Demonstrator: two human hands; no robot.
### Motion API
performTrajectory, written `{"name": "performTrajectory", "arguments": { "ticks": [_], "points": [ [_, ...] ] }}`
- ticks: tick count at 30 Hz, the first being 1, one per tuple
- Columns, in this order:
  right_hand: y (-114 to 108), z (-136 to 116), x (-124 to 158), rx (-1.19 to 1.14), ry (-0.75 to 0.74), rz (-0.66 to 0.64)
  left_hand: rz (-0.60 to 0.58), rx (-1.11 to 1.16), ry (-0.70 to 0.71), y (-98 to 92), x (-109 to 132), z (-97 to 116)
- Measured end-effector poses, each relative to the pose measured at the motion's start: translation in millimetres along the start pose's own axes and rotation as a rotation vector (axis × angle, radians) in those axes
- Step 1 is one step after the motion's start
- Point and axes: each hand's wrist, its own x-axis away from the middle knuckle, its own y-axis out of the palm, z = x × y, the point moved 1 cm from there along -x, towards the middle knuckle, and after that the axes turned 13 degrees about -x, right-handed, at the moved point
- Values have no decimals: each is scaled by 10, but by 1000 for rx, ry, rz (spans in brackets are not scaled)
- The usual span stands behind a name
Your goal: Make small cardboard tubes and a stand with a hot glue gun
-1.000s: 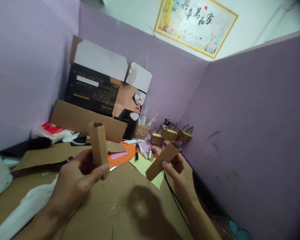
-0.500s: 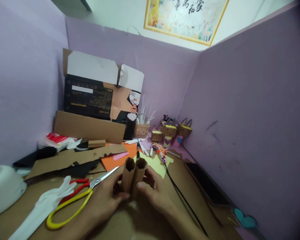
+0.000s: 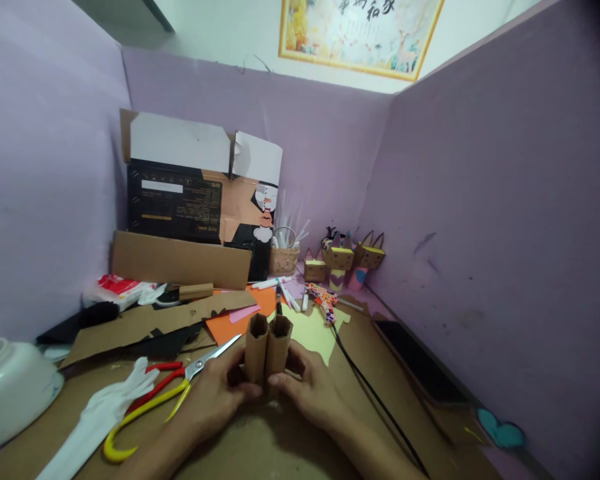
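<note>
Two short cardboard tubes stand upright side by side in front of me, their hollow tops facing up. My left hand (image 3: 225,387) is closed around the left cardboard tube (image 3: 255,357), thumb at its lower front. Around the right cardboard tube (image 3: 279,353) my right hand (image 3: 313,383) is closed in the same way, thumb low on its front. The tubes touch or nearly touch along their sides. Left of my left hand lie scissors (image 3: 196,367) with red and yellow handles, partly behind my forearm, beside a white glove (image 3: 105,413).
A patterned glue gun (image 3: 325,303) with a black cord lies beyond my right hand. At the left stands a white pot (image 3: 15,393). Cardboard strips (image 3: 170,320), orange paper (image 3: 225,328) and white markers (image 3: 290,297) lie behind. A dark tablet-like slab (image 3: 420,363) is at right.
The two tubes now stand straighter and closer together, the gap between them narrowed. Both hands keep their hold. The camera view has shifted slightly.
</note>
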Motion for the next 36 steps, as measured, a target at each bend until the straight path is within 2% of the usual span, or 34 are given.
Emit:
{"name": "performTrajectory", "arguments": {
  "ticks": [7, 11, 13, 16, 18, 23, 28, 36],
  "points": [
    [-22, 56, -32, 78, -24, -12, -40, -64, 2, -19, -18, -21],
    [-13, 36, -59, -61, -14, 52, -46, 13, 22, -14, -30, -9],
    [3, 30, -62, -176, 52, 97, -45, 100, -29, 3, -43, -10],
    [25, 53, -50, -273, 271, 185, -47, 160, -217, 40, -65, -51],
    [33, 79, -41, -300, 386, 212, -73, 188, -293, 65, -79, -93],
    [15, 131, -47, -308, 467, 238, -117, 238, -380, 100, -97, -159],
    [-15, 151, -46, -296, 448, 234, -101, 218, -378, 85, -80, -124],
    [-39, 97, -49, -264, 260, 161, -63, 160, -235, 25, -53, -91]
  ]
}}
